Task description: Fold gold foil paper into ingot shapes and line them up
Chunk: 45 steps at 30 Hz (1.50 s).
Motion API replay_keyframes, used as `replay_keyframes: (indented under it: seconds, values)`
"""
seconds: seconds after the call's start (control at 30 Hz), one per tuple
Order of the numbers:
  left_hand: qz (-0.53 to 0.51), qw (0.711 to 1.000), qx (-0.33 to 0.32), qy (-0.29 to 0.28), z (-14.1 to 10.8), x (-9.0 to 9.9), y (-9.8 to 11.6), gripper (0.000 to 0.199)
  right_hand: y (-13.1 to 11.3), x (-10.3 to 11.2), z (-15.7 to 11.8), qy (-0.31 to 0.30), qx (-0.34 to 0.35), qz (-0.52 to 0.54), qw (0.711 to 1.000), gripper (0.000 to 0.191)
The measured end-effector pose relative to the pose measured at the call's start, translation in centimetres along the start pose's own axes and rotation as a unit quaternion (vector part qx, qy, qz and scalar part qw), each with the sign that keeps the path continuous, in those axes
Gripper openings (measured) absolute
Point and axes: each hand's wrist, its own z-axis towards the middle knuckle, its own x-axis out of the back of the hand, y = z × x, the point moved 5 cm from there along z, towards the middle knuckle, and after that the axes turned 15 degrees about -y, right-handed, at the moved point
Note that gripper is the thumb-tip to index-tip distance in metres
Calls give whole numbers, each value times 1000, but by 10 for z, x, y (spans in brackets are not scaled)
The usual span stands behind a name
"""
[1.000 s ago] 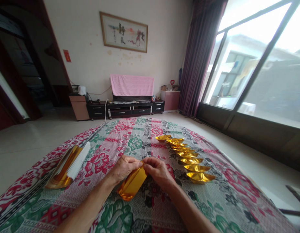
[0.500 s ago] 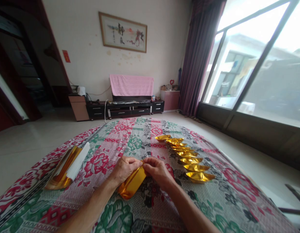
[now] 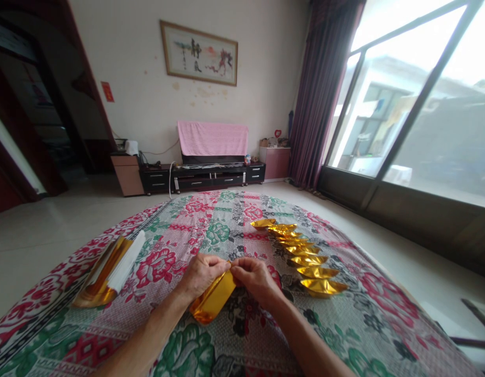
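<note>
Pinching the gold foil piece (image 3: 219, 297) at its far end, the left hand (image 3: 203, 270) and right hand (image 3: 255, 276) nearly meet; the foil slants nearward below their grip. Right of the grip, boat-shaped gold pieces (image 3: 308, 260) form a row; left lie gold and white sheets (image 3: 112, 272). Beyond, a black cabinet (image 3: 209, 173) has shut drawers (image 3: 229, 180), contents hidden.

Home living room: 1 framed picture (image 3: 199, 54), purple curtain (image 3: 329, 94), low cabinet (image 3: 205, 182), flowered tablecloth (image 3: 218, 231).
</note>
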Motion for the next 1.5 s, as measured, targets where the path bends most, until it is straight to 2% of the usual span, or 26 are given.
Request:
replay_keyframes:
  seconds: [0.5,0.73,0.87,0.97,1.03,1.2,1.37,1.5]
  values:
    - [23,1000,6,3,-3,-1,6,39,-3,1,-2,-33,0,-9,999,32]
    - [29,1000,2,-2,-3,-2,9,39,-2,2,-2,-17,-12,-31,999,33]
    - [-61,997,26,-41,-4,-7,8,39,-3,4,-2,27,-8,-60,998,31]
    - [-167,978,45,-120,-7,-12,7,40,-1,10,-1,68,-3,-59,996,30]
    - [-199,965,61,-162,-9,-13,6,41,1,15,-1,92,-7,-38,995,31]
    - [-170,962,111,-186,-18,-2,5,42,6,27,-1,138,-19,-10,990,32]
    - [-119,963,104,-216,-24,7,11,35,9,29,0,136,-24,1,990,32]
    - [-111,966,107,-207,-23,11,7,30,10,28,0,132,-33,-3,991,31]
